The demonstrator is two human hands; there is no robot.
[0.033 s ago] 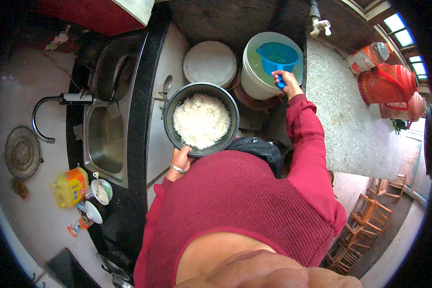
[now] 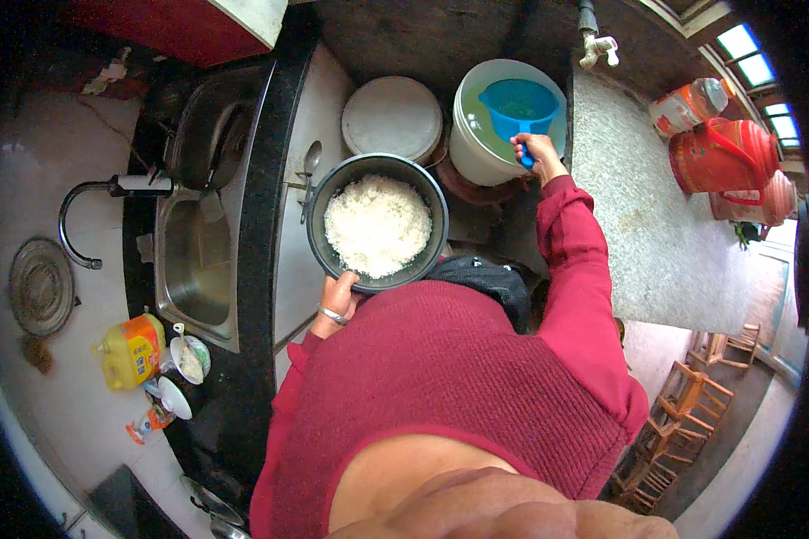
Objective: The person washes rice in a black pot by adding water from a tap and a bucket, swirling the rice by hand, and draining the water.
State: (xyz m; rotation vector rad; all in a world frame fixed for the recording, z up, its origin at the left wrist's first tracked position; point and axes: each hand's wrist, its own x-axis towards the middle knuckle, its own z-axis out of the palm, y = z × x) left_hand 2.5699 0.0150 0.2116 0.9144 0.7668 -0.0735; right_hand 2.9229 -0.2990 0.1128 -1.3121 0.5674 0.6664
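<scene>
My left hand (image 2: 337, 303) grips the near rim of a dark round pot (image 2: 313, 229), held close against my front. White rice grains (image 2: 376, 226) cover most of the pot's bottom. Out to the right, my right hand (image 2: 537, 154) is closed around the handle of a blue dipper (image 2: 518, 101). The dipper's bowl lies within the mouth of a white bucket (image 2: 470, 148) that holds water (image 2: 479, 117); how deep the bowl sits in the water I cannot tell.
Left of me is a dark counter with a metal sink (image 2: 198, 260) and a curved faucet (image 2: 83, 211). A lidded white bucket (image 2: 392, 117) stands beyond the pot. At right, a grey slab (image 2: 643, 207) bears red containers (image 2: 724, 157). A tap (image 2: 598, 51) juts out above the bucket.
</scene>
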